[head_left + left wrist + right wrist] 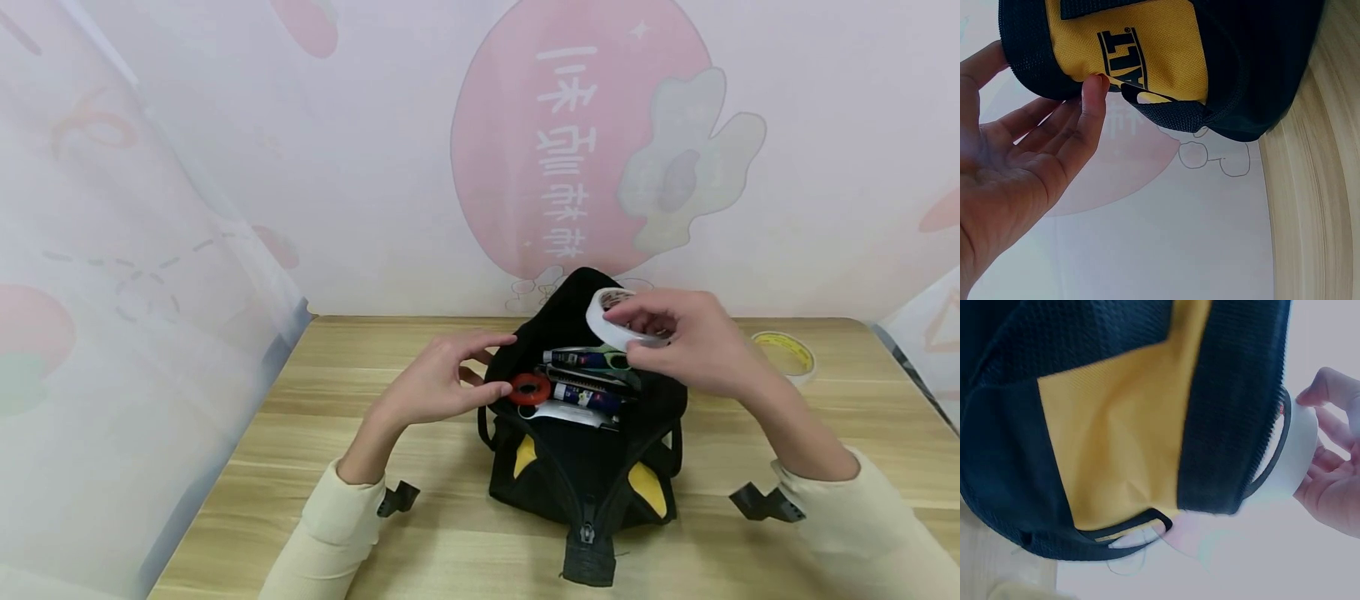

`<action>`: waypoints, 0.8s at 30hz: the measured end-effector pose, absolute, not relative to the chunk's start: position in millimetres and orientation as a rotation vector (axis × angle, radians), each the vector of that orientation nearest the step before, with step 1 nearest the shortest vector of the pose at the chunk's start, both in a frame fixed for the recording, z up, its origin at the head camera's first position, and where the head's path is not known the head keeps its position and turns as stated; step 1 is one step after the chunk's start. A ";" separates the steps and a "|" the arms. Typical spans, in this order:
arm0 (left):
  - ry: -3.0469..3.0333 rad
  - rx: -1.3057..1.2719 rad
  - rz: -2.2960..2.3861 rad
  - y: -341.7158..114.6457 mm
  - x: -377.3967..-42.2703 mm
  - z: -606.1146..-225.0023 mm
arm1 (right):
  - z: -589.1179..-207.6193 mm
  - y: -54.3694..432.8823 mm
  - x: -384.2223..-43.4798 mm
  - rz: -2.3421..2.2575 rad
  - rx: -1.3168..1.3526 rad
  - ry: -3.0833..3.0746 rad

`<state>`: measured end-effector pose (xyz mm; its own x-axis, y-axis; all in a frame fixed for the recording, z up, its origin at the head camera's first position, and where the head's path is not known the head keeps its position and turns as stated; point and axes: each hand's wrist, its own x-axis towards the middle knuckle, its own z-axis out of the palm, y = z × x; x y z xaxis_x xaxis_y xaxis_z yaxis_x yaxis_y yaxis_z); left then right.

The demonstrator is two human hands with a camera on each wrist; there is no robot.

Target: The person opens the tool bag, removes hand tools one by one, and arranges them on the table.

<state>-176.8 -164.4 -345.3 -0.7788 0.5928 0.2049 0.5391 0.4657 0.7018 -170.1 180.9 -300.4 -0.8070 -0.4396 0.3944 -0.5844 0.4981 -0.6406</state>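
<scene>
A black and yellow zippered tool bag [588, 467] stands unzipped on the table. My right hand [693, 342] pinches a roll of white tape [611, 329] over the right side of the opening; in the right wrist view the roll [1300, 444] shows just past the zippered rim. At the bag's left rim, my left hand [446, 375] touches the fabric with spread fingers, and the left wrist view has them against the yellow panel [1160, 50]. Inside lie a red tape roll [530, 389], dark tubes with white ends [588, 397], and a white-bladed tool [570, 413].
A second tape roll [785, 354], pale with a yellow core, lies on the wooden table [322, 400] right of the bag. A printed sheet [375, 167] hangs behind the table's back edge. The bag's zipper pull [587, 533] points toward the front.
</scene>
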 end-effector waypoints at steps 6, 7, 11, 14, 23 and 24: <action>2.628 1.020 1.223 -164.5 -176.6 -345.2 | -298.7 199.4 -166.1 1.199 0.853 -2.475; 2.626 1.021 1.225 -164.6 -176.6 -345.2 | -299.3 202.3 -165.9 1.198 0.849 -2.465; 2.625 1.024 1.229 -164.8 -176.2 -345.3 | -302.4 214.6 -164.6 1.203 0.803 -2.460; 2.627 1.035 1.228 -164.8 -176.0 -346.2 | -304.0 224.9 -162.2 1.215 0.723 -2.487; 2.642 1.050 1.214 -166.1 -176.3 -347.0 | -308.7 257.6 -160.9 1.204 0.519 -2.541; 2.643 1.049 1.213 -166.3 -176.3 -347.0 | -309.9 261.4 -161.1 1.191 0.510 -2.542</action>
